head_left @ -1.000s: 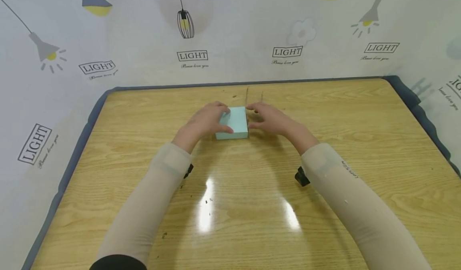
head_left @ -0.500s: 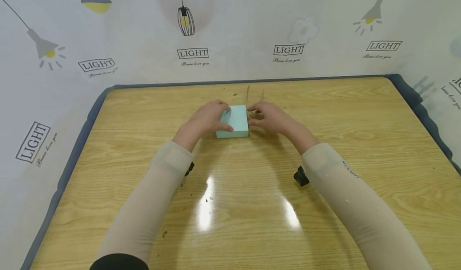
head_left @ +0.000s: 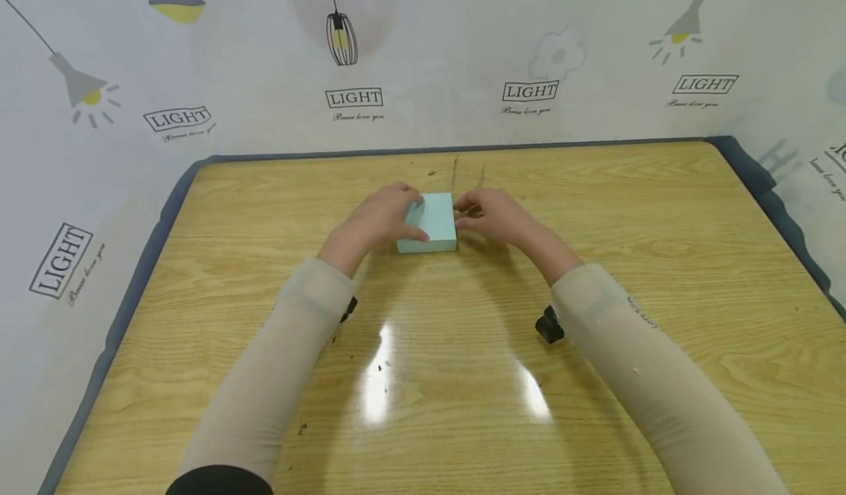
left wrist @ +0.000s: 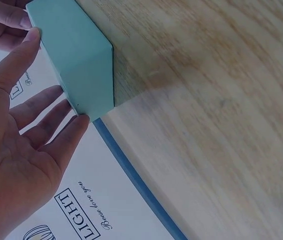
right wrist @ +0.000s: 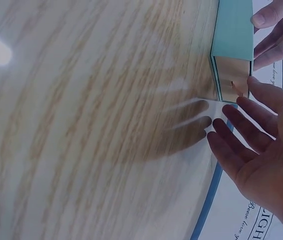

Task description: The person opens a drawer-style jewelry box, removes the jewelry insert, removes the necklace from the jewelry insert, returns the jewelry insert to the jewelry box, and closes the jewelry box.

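A mint-green box (head_left: 432, 219) with a sliding drawer lies flat on the wooden table. In the right wrist view its open end shows a tan drawer front (right wrist: 226, 75) with a small ribbon pull tab (right wrist: 237, 89). My left hand (head_left: 380, 216) holds the box from its left, thumb on the near edge and fingertips on the far edge. My right hand (head_left: 499, 216) is at the drawer end. Its thumb and index fingertips (right wrist: 240, 101) are close to the tab with a gap between them; whether they touch it is hard to tell. The other fingers are loosely extended.
The table (head_left: 456, 377) has a glossy wood-grain top with dark marks. Patterned fabric (head_left: 436, 54) with printed lamps rises behind it, with a blue border (head_left: 317, 156) along the table's edge. Black wrist devices (head_left: 549, 324) sit under the forearms.
My right hand's thumb and fingers have drawn closer together at the drawer end, with a slight shift of the wrist. The left hand and the box stay in place.
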The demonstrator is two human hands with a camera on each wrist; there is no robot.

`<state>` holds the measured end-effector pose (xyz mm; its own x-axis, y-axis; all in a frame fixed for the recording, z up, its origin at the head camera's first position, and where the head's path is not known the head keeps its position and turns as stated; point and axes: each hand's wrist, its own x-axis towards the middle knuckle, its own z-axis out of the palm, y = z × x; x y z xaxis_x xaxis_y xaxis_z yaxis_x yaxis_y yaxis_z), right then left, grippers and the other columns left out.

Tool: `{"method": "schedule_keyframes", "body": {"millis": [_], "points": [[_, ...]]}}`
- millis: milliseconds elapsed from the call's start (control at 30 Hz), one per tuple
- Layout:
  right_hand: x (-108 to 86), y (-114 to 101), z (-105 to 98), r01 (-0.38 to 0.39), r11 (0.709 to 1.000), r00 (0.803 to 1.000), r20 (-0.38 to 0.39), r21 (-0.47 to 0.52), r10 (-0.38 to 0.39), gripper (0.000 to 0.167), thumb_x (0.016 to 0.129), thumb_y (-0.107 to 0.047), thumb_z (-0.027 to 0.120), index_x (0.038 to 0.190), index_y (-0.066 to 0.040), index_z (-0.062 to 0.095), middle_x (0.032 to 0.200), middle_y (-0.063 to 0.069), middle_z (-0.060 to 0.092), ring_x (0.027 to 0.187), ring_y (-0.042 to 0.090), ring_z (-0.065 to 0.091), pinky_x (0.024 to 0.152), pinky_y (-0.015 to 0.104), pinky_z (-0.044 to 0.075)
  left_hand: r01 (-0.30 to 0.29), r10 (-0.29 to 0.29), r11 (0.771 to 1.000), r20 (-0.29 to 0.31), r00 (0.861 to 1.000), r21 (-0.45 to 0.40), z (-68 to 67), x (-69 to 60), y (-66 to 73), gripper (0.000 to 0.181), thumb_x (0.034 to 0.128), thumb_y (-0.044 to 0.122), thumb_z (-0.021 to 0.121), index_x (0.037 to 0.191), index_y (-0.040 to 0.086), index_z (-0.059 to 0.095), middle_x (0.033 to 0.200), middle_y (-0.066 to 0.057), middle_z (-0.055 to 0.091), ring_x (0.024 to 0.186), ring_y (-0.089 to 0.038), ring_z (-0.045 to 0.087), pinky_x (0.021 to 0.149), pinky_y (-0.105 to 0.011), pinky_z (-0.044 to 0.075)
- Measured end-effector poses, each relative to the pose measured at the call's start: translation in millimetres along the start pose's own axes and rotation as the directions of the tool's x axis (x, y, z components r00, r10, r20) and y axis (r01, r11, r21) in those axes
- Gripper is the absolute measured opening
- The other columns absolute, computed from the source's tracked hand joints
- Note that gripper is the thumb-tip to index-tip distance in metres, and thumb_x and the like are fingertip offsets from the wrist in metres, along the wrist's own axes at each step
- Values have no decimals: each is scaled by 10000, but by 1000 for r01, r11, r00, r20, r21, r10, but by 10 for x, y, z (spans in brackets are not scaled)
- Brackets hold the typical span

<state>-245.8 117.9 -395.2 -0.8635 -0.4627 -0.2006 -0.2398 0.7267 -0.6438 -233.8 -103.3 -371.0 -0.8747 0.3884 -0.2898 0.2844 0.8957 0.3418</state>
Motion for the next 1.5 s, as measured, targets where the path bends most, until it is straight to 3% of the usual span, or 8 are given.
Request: {"method": "schedule_keyframes", "body": {"millis": [967, 1500], "points": [[-5, 23, 26, -29, 994, 1000, -3, 109, 29, 329, 997, -188, 610, 1281, -22, 620, 1267, 167, 647, 1191, 312, 601, 1036, 458, 519, -3, 3, 1000, -2, 1000, -10, -7, -23, 13, 739, 863, 427, 767, 1465, 111, 478, 1577, -92, 382, 1444, -286, 385, 1232, -435, 331], [17, -5, 70, -83, 989, 996, -27, 120, 87, 226, 986, -153, 610, 1170, -25, 644, 1160, 144, 665, 1032, 248, 618, 865, 344, 563, -4, 4, 1000, 3, 1000, -1, -10, -12, 11, 740, 867, 416, 766, 1469, 102, 474, 1579, -97, 383, 1448, -283, 382, 1231, -423, 333]]}}
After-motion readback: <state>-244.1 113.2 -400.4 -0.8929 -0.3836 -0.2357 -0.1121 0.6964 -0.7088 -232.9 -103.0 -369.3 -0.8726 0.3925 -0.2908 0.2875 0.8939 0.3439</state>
